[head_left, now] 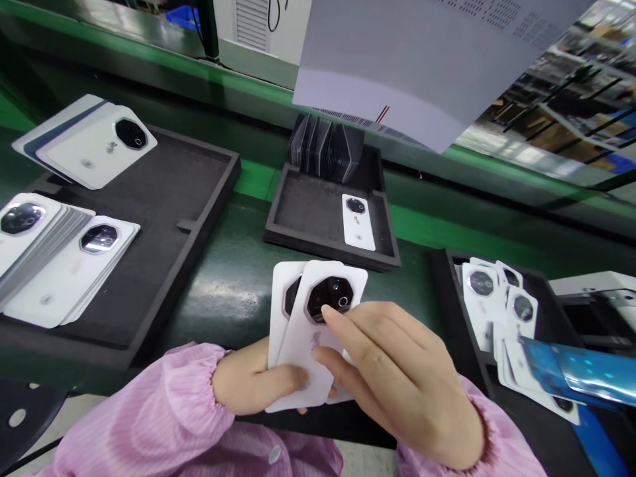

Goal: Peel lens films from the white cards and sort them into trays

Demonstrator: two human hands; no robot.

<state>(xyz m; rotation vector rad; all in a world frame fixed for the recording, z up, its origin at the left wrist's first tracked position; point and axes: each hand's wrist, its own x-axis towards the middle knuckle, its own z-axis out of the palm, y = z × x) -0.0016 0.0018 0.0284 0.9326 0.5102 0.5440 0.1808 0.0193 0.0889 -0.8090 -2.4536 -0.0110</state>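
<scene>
My left hand [256, 379] is closed on a small fan of white phone back panels [304, 341], held upright in front of me. Its thumb presses the lower face of the front panel, whose dark eight-sided camera area faces me. Over that same panel is my right hand [405, 374], index fingertip at the lower edge of the camera area and thumb at the middle of the panel. The right fingers are stretched out, with a gap between thumb and index and nothing visible in it. Parts of the rear panels are hidden behind the front one and my right hand.
A large dark foam tray [169, 199] on the left holds stacked white panels [74, 265]. A smaller tray [308, 245] ahead holds one panel [358, 225] and a row of dark panels [325, 149]. At right, another tray [450, 298] has loose panels beside blue film [586, 371]. A paper sheet [397, 73] hangs above.
</scene>
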